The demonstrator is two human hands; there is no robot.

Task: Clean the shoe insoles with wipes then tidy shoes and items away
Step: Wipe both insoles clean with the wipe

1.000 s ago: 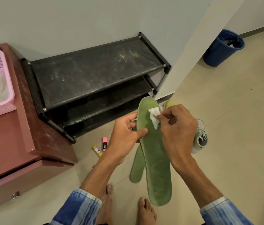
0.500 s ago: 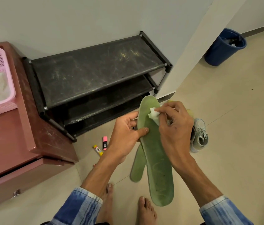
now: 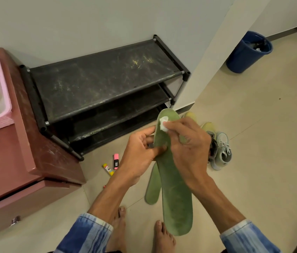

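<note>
Left hand (image 3: 140,157): gripping green insole (image 3: 175,194) at its left edge.
Right hand (image 3: 189,148): pinching white wipe (image 3: 163,123) on insole's toe end.
Shoes (image 3: 221,152): on floor (image 3: 262,143), just right of hands.
Open room: floor stretching right, past shoes.

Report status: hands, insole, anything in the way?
Left hand grips insole edge. Right hand pinches wipe at its far end. Second insole behind, not obstructing.

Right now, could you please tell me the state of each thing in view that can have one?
Green insole: raised, being wiped.
Left hand: grips its edge.
Right hand: pinches wipe against its toe.
Wipe: crumpled.
Second insole: behind first, mostly hidden.
Sneakers: upright on floor.
Blue bin: uncovered, rubbish inside.
</note>
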